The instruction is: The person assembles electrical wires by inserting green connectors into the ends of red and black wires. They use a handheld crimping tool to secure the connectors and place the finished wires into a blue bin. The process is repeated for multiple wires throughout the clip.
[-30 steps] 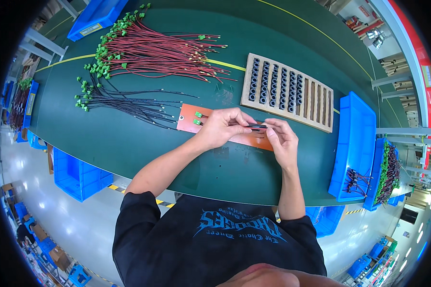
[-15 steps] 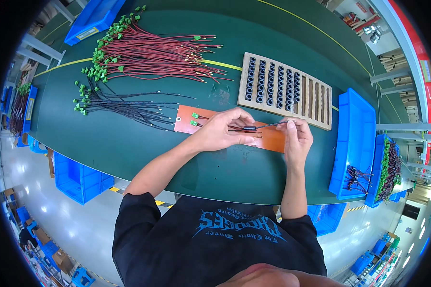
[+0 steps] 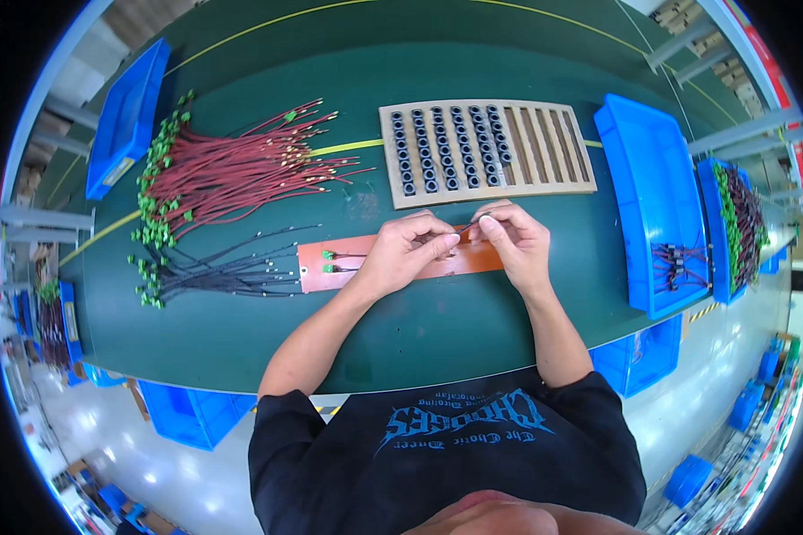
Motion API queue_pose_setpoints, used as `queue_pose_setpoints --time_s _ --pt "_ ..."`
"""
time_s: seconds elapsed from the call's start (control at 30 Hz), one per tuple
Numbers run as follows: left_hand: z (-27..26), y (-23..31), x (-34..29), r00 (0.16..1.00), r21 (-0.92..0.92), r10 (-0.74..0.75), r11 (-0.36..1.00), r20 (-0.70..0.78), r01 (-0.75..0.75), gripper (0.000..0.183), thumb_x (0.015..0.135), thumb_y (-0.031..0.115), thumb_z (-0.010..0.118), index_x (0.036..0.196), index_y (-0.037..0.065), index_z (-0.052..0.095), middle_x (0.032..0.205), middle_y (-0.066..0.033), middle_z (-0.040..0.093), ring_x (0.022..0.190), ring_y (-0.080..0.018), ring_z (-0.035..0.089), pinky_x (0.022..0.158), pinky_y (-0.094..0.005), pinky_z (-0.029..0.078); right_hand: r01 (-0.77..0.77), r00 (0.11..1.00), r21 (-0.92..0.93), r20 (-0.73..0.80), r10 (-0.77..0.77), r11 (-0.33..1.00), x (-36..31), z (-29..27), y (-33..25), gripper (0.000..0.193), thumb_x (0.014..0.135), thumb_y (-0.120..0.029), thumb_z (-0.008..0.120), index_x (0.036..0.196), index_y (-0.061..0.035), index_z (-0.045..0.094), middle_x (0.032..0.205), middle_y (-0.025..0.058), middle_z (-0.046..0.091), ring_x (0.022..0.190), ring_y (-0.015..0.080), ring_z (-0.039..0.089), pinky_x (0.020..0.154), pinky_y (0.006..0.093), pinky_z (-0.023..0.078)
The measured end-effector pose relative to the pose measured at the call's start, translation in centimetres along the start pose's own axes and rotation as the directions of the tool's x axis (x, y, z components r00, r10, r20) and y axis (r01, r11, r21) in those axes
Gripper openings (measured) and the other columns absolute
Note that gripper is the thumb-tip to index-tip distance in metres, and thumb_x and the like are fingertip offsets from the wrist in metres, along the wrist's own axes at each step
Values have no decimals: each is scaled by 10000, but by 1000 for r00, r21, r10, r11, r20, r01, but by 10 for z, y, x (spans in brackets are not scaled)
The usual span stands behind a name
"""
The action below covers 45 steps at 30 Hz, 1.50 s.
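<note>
An orange board point(image 3: 357, 275) lies on the green table under my hands. On its left part sit two green connectors point(image 3: 328, 261), with dark red and black wires running right beneath my left hand. My left hand point(image 3: 406, 254) is closed in a pinch over the board, thumb and forefinger on a thin dark wire point(image 3: 465, 230). Close by on the right, my right hand point(image 3: 516, 242) pinches the same wire between thumb and fingertips. The fingers hide most of the wire, and the black sleeve on it does not show.
Beyond my hands stands a wooden rack point(image 3: 544, 185) with rows of black ring-shaped cores. Red wires point(image 3: 241, 165) and black wires point(image 3: 223, 272) with green connectors lie to the left. Blue bins stand at the far left point(image 3: 129, 116) and right point(image 3: 651, 196), the right one holding wire assemblies.
My right hand has come in close to my left. The black sleeve that showed between them is now hidden. The whole view has also shifted and turned.
</note>
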<state>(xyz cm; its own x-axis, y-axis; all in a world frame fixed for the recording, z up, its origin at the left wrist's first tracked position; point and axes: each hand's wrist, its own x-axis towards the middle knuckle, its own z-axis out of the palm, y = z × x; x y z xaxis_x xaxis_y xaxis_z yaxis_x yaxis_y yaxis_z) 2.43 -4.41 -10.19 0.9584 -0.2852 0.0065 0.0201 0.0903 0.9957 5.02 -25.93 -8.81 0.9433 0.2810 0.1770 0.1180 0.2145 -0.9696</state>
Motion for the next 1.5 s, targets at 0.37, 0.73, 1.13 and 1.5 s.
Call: queue_pose_setpoints --time_s 0.37,0.73,1.13,1.5 --pt "5 3 -1 998 12 -4 1000 -71 5 110 968 51 716 1029 -41 722 941 -71 677 826 -145 705 737 -272 576 -107 994 27 -33 108 994 0 4 -1 133 1011 -67 661 1003 56 712 917 102 716 782 130 699 689 258 579" --pt "4 4 1 998 4 -2 1000 -61 2 105 970 47 711 1042 -31 717 933 -54 665 851 -130 683 727 -274 571 -68 998 -79 8 69 995 -1 -1 4 153 1015 -88 662 1016 52 724 916 95 722 772 120 698 693 257 583" --pt "5 2 -1 997 131 65 990 -45 -59 125 966 23 698 1058 -43 753 925 -109 718 809 -160 696 714 -288 570 -196 978 61 81 191 979 0 -1 3 85 996 -47 675 1027 31 666 941 97 712 791 125 686 698 264 573" --pt "-1 -2 -2 997 37 -9 999 -72 12 134 977 20 689 1058 -62 756 939 -132 736 811 -167 710 733 -298 598 -204 979 53 6 204 978 -1 1 6 132 1018 -101 667 1011 30 684 874 95 729 761 122 689 683 265 580"
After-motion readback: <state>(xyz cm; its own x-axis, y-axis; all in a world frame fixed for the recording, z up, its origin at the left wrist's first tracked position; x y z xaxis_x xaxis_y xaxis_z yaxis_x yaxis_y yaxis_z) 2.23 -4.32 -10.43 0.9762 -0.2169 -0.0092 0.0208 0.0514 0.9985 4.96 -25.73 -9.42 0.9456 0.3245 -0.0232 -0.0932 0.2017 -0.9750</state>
